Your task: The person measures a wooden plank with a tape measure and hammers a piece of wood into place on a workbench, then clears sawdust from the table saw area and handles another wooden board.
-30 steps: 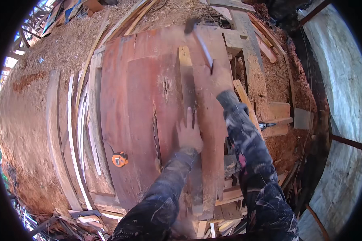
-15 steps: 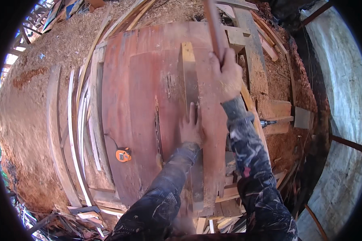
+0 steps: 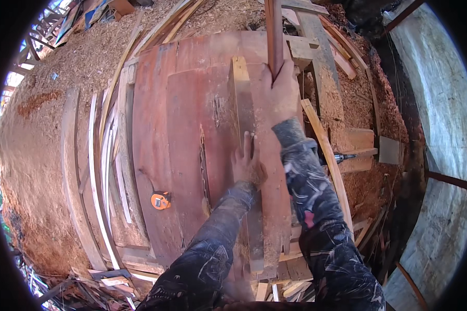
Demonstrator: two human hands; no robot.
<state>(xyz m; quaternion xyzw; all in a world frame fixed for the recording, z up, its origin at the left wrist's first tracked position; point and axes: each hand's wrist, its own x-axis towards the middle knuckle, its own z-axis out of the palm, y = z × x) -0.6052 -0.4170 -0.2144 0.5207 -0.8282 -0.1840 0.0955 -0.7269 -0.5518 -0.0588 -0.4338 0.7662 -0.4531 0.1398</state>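
Right hand (image 3: 281, 96) closed around reddish wooden handle (image 3: 274, 36), raised over narrow pale wood strip (image 3: 242, 103) lying on broad red plank (image 3: 187, 129). Left hand (image 3: 246, 163) flat, steadying; best kept fingers clear of strike line.

Left hand (image 3: 246, 161) flat, palm down, fingers extended forward, forearm in dark paint-flecked sleeve. Right hand (image 3: 281, 93) raised ahead, fist closed in grip, arm extended, same sleeve.
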